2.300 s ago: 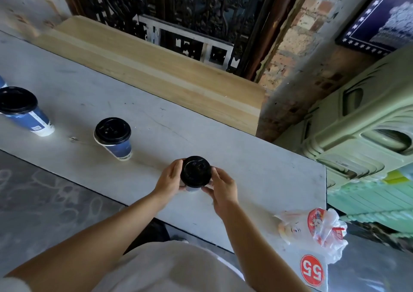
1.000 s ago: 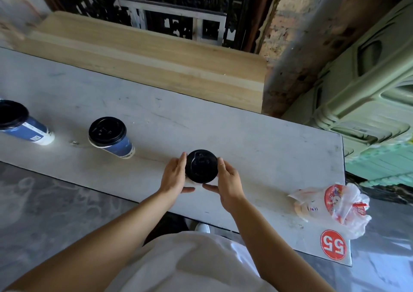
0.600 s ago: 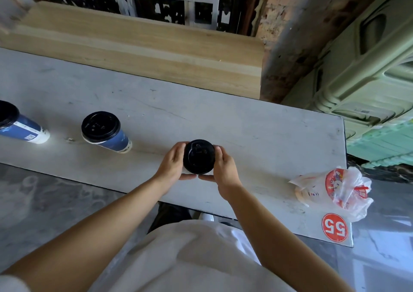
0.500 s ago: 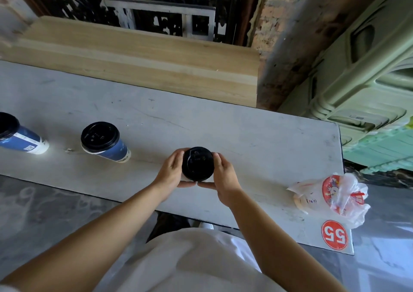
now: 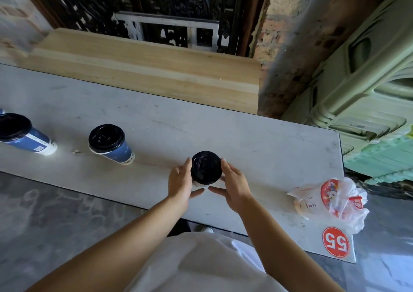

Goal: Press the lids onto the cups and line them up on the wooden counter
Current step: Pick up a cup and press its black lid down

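Probably light and easily crushed, the lidded cup (image 5: 206, 167) stands at centre frame on the pale surface (image 5: 268, 148), left hand (image 5: 181, 184) and right hand (image 5: 234, 186) each in a curled grip round its sides, best held near the stiffer rim

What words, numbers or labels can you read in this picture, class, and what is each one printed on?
"55": round red sticker on the grey tabletop.
Plastic bag: red print, too blurred to read.
Far-left blue cup: white label, too small to read.
Middle cup's lid: embossed marks, unreadable.
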`<action>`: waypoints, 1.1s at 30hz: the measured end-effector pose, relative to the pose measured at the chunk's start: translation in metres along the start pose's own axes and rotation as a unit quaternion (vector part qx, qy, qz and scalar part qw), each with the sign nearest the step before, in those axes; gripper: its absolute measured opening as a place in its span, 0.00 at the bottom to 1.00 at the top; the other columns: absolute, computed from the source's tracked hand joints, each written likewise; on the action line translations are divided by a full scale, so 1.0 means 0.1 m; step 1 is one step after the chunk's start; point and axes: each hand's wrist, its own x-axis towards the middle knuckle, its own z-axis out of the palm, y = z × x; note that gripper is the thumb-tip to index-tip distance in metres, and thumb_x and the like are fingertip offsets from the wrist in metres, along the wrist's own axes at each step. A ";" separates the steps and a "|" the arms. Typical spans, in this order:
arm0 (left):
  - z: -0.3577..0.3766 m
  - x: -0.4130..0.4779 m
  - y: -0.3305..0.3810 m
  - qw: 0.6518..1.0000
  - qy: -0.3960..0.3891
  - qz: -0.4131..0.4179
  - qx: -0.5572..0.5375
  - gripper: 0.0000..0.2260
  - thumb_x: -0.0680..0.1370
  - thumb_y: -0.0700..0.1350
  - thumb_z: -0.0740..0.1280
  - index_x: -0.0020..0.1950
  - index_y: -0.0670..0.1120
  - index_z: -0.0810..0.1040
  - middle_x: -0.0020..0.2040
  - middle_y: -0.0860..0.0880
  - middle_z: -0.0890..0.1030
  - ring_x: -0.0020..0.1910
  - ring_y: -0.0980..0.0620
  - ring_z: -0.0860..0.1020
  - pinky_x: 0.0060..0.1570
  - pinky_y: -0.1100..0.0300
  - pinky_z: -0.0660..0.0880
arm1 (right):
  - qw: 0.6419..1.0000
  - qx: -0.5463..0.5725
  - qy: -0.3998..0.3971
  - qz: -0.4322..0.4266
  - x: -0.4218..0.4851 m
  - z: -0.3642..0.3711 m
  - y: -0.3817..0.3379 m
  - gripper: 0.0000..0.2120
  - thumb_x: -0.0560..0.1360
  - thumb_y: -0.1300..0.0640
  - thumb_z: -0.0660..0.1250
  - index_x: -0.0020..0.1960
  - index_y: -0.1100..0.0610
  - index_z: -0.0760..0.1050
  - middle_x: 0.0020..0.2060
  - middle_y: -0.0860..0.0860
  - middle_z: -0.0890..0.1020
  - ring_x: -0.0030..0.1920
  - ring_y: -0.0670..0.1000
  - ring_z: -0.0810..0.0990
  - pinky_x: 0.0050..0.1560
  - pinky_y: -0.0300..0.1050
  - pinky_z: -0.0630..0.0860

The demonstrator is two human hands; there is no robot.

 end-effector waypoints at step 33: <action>-0.18 0.17 0.17 0.969 -0.160 0.135 0.133 0.14 0.87 0.50 0.52 0.62 0.50 0.77 0.63 0.49 0.77 0.62 0.48 0.76 0.47 0.38 0.82 | 0.999 0.004 0.036 -0.029 0.01 0.19 0.04 0.16 0.85 0.50 0.56 0.63 0.55 0.78 0.61 0.56 0.79 0.63 0.58 0.78 0.49 0.62 0.83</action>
